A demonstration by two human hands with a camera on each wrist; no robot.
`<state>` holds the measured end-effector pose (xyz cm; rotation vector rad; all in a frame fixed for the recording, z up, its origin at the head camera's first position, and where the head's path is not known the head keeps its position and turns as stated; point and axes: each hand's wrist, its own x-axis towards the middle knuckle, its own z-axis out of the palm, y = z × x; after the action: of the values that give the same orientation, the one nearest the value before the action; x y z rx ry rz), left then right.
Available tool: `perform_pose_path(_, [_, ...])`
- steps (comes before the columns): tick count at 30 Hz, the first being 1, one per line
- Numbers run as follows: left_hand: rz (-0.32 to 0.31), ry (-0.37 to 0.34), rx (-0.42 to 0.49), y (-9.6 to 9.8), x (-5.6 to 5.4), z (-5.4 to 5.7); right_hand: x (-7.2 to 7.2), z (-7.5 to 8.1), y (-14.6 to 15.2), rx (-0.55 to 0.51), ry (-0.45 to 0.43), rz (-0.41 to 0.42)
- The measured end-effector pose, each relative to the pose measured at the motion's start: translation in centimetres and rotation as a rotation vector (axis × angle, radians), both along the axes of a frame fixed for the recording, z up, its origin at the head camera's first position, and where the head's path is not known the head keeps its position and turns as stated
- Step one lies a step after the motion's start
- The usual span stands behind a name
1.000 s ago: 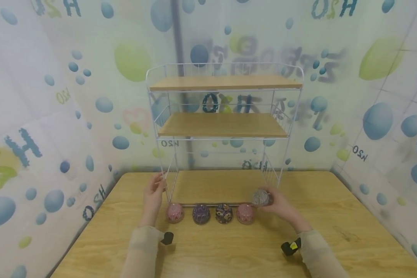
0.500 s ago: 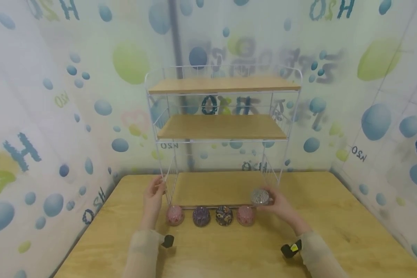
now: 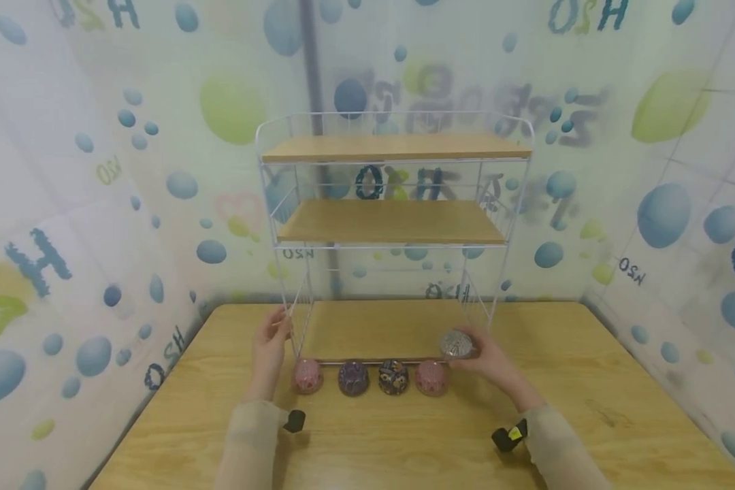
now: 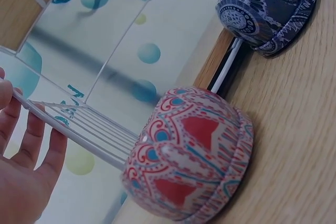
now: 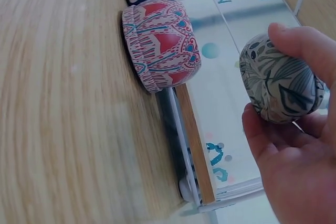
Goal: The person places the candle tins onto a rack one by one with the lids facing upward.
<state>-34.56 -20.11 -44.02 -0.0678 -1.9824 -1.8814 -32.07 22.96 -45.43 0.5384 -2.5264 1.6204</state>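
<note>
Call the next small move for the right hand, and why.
Probably ease the grey leaf-patterned container inward and down onto the bottom shelf: the right hand holds it raised by that shelf's front right corner, while the left hand grips the left rack post.

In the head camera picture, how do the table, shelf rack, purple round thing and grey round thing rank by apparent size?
1. Table
2. Shelf rack
3. Purple round thing and grey round thing: too alike to rank.

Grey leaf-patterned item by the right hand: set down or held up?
Held up. The right hand pinches the grey item; right wrist view shows it apart from table and bottom shelf.
</note>
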Motion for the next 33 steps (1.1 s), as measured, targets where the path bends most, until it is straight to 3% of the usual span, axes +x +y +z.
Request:
perform_pose_path(7, [-0.003, 0.004, 0.009, -0.3, 0.1, -0.2, -0.5, 0.3, 0.3, 0.013, 0.028, 0.022])
perform_pose_path(14, [-0.024, -0.009, 0.016, 0.3, 1.8, 2.1, -0.6, 1.4, 0.5, -0.025, 0.039, 0.062])
perform_pose_path(24, [-0.003, 0.009, -0.039, -0.3, 0.1, 0.0, -0.8, 1.8, 0.2, 0.018, 0.055, 0.081])
perform_pose_path(33, [-0.021, 0.012, -0.039, -0.3, 0.1, -0.1, -0.8, 3.4, 0.3, 0.040, 0.048, 0.096])
